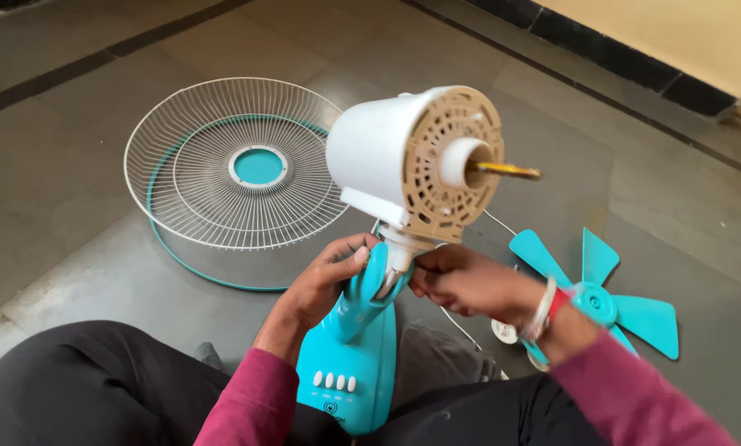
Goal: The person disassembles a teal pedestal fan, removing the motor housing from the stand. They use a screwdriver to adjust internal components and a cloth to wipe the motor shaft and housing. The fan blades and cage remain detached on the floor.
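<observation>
Seemingly mid-assembly at frame centre, the left hand (325,277) and right hand (461,281) each close a grip on the fan neck (376,285) under the motor housing (387,153), calling next for steady seating.

A home floor: grey stone tiles (73,165) meeting a cream wall (676,33).

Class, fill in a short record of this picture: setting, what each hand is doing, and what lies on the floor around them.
setting: person seated on tiled floor
left hand: grips the teal fan neck
right hand: at the neck joint under the white motor
shaft: bare, no blade on it
fan base: teal, on the lap
floor left: wire grille
floor right: teal blade
</observation>
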